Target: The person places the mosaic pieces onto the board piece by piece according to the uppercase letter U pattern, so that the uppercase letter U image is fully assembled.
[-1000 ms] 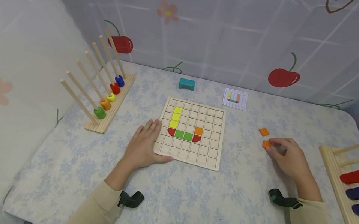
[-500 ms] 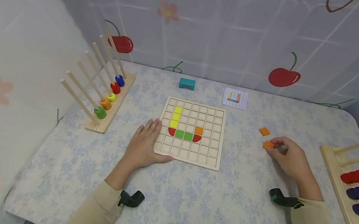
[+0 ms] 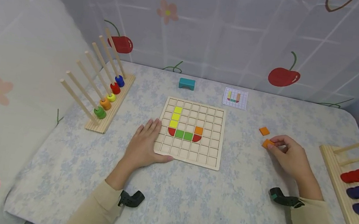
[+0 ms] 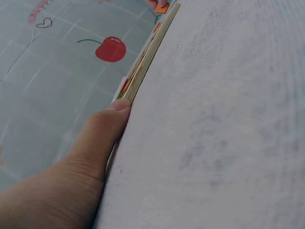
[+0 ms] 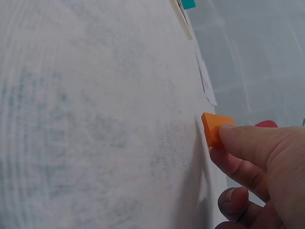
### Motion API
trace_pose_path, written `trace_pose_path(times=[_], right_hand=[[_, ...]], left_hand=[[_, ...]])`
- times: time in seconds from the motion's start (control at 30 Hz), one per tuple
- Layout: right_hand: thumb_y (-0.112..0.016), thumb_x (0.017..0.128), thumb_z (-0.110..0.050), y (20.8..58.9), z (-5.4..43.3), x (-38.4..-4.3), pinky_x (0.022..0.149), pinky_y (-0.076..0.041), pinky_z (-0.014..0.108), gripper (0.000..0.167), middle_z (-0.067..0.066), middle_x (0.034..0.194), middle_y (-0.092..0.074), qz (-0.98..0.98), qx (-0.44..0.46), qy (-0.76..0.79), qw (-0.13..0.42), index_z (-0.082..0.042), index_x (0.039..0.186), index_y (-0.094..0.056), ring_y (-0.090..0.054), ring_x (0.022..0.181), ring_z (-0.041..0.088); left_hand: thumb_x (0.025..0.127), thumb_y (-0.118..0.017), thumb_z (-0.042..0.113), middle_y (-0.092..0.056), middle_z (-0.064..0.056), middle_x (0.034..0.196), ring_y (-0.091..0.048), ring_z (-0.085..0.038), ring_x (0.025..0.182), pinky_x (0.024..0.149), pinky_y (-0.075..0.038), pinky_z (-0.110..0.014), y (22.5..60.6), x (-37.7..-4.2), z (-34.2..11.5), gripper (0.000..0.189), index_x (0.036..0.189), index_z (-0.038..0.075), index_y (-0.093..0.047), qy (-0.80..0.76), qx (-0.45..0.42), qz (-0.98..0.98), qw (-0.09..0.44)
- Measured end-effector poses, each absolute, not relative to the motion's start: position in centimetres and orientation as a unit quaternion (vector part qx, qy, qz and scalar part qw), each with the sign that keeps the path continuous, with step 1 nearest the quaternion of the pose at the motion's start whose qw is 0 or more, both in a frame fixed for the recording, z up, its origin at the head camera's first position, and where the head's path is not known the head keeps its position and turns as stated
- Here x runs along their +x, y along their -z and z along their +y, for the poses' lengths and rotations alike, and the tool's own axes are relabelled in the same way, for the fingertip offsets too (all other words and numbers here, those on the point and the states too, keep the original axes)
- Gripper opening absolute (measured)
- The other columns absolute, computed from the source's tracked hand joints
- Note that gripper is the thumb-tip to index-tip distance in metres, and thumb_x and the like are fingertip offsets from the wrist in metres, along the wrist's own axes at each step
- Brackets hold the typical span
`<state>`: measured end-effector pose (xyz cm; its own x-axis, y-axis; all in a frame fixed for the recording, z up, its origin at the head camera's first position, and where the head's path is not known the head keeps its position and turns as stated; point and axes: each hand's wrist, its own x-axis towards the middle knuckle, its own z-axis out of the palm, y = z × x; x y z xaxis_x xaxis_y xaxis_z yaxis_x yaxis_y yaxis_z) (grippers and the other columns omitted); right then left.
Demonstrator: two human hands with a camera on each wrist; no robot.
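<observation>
A wooden grid board (image 3: 208,151) lies mid-table, with a U of yellow tiles (image 3: 175,116), red rounded pieces (image 3: 197,138), green tiles (image 3: 179,134) and one orange tile (image 3: 199,131). My left hand (image 3: 142,145) lies at its lower left corner, fingers spread along the left side, thumb on the front edge. The left wrist view has that thumb (image 4: 102,131) touching the board's edge. Out to the right, my right hand (image 3: 289,156) pinches an orange square tile (image 5: 213,125) between thumb and fingers; in the right wrist view the tile stands tilted. Another orange tile (image 3: 264,131) lies just beyond it.
A pattern card (image 3: 235,99) and a teal bridge-shaped block (image 3: 187,84) are behind the board. On the left is a peg rack (image 3: 108,119) with coloured beads; another peg rack (image 3: 341,201) stands at the right edge. A printed curtain (image 3: 210,36) hangs behind.
My right fingers have shifted slightly and the pinched orange tile has turned and tilted a little. My left hand and the board have stayed where they were.
</observation>
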<state>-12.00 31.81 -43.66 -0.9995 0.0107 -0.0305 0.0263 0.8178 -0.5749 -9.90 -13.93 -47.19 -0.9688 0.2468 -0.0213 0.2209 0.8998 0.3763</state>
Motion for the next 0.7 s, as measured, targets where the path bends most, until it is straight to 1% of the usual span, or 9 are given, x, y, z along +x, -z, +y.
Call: trace_pose_path(times=[0.13,0.33,0.53,0.7], right_hand=[[-0.061,0.099,-0.036,43.8,31.6,-12.1,0.062,-0.044,0.022,0.032,0.013,0.108,-0.066,0.951,-0.004,0.309,0.006,-0.008,0.114,-0.063,-0.054,0.082,0.019],[-0.062,0.098,-0.036,43.8,30.7,-12.5,0.059,-0.044,0.021,0.031,0.01,0.104,-0.065,0.946,-0.021,0.325,-0.002,-0.009,0.113,-0.065,-0.052,0.075,0.012],[-0.061,0.098,-0.036,43.7,29.8,-12.9,0.058,-0.044,0.022,0.03,0.009,0.104,-0.066,0.946,-0.024,0.323,-0.002,-0.01,0.111,-0.065,-0.052,0.076,0.016],[-0.062,0.098,-0.031,43.6,28.9,-13.2,0.059,-0.044,0.022,0.027,0.011,0.106,-0.067,0.941,-0.035,0.336,-0.002,-0.008,0.112,-0.065,-0.052,0.074,0.016]], left_hand=[[0.065,-0.068,0.083,-0.012,-0.007,0.168,-0.004,-0.024,0.157,0.127,-0.007,-0.049,47.2,-9.9,-14.0,0.133,0.16,0.008,-0.013,-0.19,0.12,0.974,0.035],[0.065,-0.068,0.082,-0.012,-0.007,0.168,-0.004,-0.024,0.157,0.126,-0.007,-0.05,47.1,-9.9,-14.0,0.132,0.16,0.008,-0.013,-0.195,0.121,0.973,0.035],[0.065,-0.068,0.083,-0.011,-0.006,0.168,-0.003,-0.023,0.157,0.126,-0.007,-0.049,47.2,-10.0,-14.0,0.132,0.16,0.009,-0.012,-0.193,0.12,0.973,0.037],[0.065,-0.069,0.081,-0.012,-0.007,0.168,-0.004,-0.024,0.157,0.126,-0.007,-0.05,47.0,-9.9,-14.0,0.132,0.16,0.008,-0.013,-0.196,0.12,0.973,0.037]])
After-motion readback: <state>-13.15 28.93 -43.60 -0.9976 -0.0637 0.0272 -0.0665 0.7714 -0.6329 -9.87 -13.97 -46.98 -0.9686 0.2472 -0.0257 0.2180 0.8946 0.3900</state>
